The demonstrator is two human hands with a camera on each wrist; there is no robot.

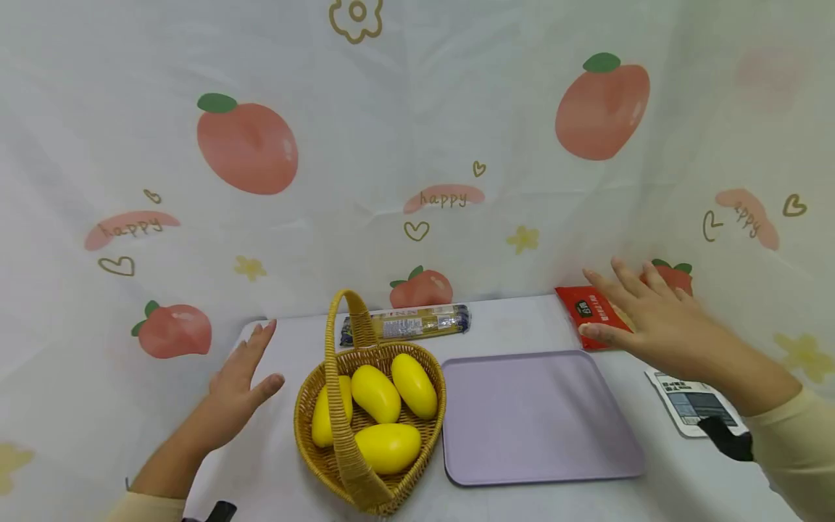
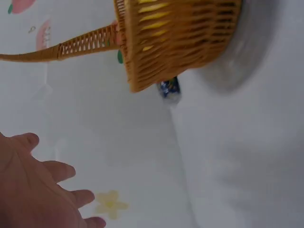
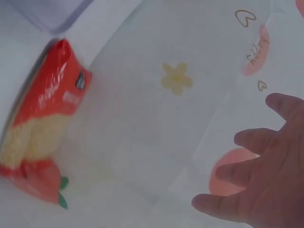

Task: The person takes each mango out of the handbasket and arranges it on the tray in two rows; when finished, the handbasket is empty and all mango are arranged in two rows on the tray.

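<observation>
My left hand is held up to the left of a wicker basket, fingers extended and nothing in its grasp. Inside the basket lie several yellow mangoes; its tall handle arches over them. In the left wrist view the spread fingers are well apart from the basket's side. My right hand hovers with fingers spread, overlapping a red packet in the head view. The right wrist view has this hand apart from the packet, which has a pale see-through part.
A lilac tray lies flat right of the basket. Behind the basket is a clear pack of long yellow sticks, partly hidden by the handle. A white printed packet lies under the right forearm. A fruit-printed cloth hangs behind the table.
</observation>
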